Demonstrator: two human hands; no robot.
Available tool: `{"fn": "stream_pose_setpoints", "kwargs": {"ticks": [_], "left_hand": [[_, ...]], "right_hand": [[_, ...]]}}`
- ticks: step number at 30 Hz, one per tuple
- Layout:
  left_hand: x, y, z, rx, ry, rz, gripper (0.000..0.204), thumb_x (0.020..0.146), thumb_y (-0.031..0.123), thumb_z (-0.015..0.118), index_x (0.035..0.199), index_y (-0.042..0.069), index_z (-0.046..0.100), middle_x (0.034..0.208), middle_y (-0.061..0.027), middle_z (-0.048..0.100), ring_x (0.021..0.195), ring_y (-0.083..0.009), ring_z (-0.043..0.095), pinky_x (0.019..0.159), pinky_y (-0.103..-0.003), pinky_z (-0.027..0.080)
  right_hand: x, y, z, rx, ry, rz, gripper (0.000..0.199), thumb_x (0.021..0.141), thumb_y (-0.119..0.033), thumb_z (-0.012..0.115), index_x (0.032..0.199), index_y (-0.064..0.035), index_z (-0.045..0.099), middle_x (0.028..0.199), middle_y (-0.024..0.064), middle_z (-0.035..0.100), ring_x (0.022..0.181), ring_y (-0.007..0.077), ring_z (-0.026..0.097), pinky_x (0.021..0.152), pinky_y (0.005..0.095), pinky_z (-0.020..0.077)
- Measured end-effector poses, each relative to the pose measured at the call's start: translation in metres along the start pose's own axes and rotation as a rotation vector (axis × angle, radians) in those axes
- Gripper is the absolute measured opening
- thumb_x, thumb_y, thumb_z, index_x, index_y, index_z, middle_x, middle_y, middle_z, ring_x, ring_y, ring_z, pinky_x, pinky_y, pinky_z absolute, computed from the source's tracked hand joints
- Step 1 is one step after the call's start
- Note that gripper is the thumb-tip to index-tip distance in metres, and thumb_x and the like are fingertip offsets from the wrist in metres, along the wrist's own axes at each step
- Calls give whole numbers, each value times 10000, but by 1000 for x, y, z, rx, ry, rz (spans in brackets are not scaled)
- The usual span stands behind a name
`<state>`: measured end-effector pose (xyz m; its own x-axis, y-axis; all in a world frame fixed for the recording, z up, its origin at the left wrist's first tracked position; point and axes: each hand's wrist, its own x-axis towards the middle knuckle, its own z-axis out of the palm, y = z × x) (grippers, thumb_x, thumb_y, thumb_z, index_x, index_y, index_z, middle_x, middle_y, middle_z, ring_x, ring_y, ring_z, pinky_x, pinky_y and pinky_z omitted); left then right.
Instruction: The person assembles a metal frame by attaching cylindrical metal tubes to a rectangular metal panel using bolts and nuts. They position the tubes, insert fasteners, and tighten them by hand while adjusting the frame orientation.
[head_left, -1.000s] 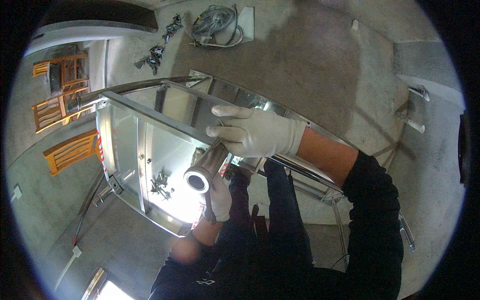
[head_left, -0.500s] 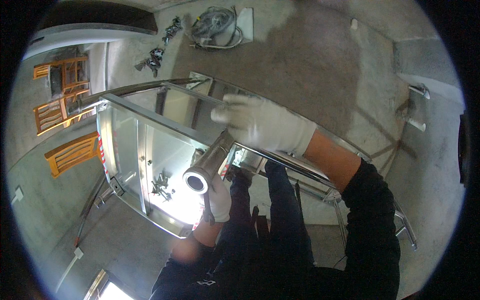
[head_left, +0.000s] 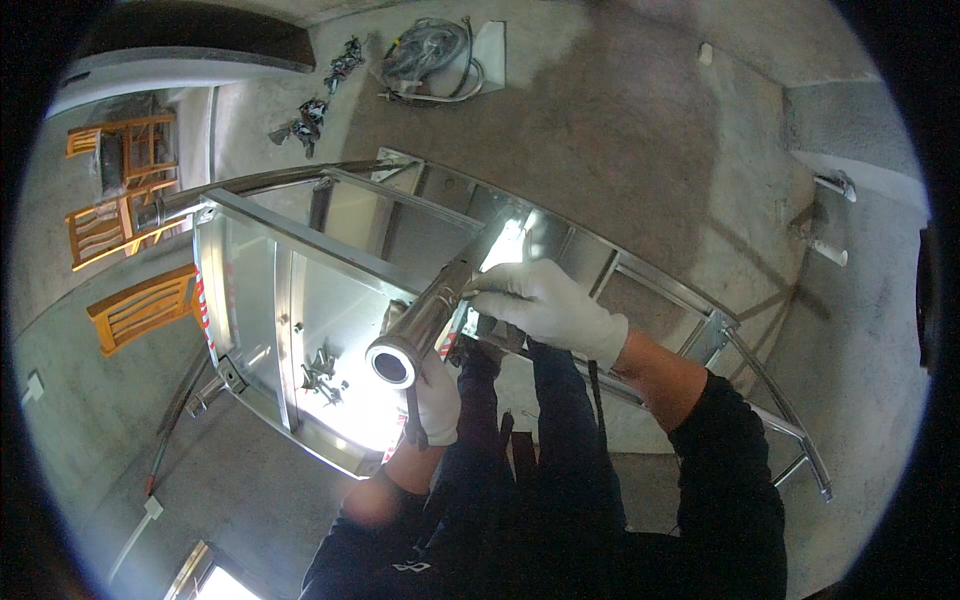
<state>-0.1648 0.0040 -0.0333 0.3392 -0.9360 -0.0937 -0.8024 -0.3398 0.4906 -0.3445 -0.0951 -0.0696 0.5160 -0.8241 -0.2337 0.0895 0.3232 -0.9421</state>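
Note:
A shiny metal tube (head_left: 428,318) points toward me, its round open end facing up at the middle of the view. Beside it, my right hand (head_left: 560,312), in a white glove, has thumb and fingers pinched together at the tube's side; what they pinch is too small to make out. My left hand (head_left: 438,405), also in a white glove, is closed below the tube's end, its fingers partly hidden. From it hangs a dark wrench (head_left: 413,420) with a forked end. Several bolts (head_left: 322,376) lie on the bright metal panel (head_left: 258,300) left of the tube.
A long metal frame with rails (head_left: 665,287) stretches right across the middle. Wooden chairs (head_left: 145,305) stand at the left. Coiled hose in plastic (head_left: 425,55) and crumpled dark wrappings (head_left: 308,122) lie on the far floor. Pipe stubs (head_left: 830,250) stick out at the right wall.
My right hand has come down and nearer from above the frame, and its fingers now pinch beside the tube. The left hand and the wrench have hardly moved.

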Motion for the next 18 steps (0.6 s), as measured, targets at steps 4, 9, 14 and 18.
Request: {"fn": "stream_pose_setpoints", "kwargs": {"ticks": [4,9,14,18], "left_hand": [[2,-8,4,-120,-7,-9,317,1006,172,485,1163,-90,569,1082,-232,643,946,-294,629,797,-364,492],[0,-9,6,-95,30,6,324,1010,181,480,1166,-90,567,1090,-221,642,937,-282,625,794,-368,492],[0,-14,9,-114,45,44,301,1002,163,489,1156,-83,572,1065,-218,643,912,-288,626,777,-372,498],[-5,-27,12,-22,35,36,280,997,138,496,1153,-84,567,1046,-219,642,893,-294,627,756,-375,501]], "right_hand": [[2,-15,7,157,-32,325,273,951,-211,571,1047,40,622,759,93,663,614,123,616,547,269,485],[2,-21,15,284,15,468,279,954,-205,562,1051,44,641,819,82,660,711,118,630,611,248,490],[2,-30,19,303,69,472,268,954,-188,550,1008,66,619,744,82,644,569,107,603,476,233,453],[2,-36,21,337,70,493,250,954,-177,546,949,66,604,641,77,617,444,107,556,375,242,405]]}}
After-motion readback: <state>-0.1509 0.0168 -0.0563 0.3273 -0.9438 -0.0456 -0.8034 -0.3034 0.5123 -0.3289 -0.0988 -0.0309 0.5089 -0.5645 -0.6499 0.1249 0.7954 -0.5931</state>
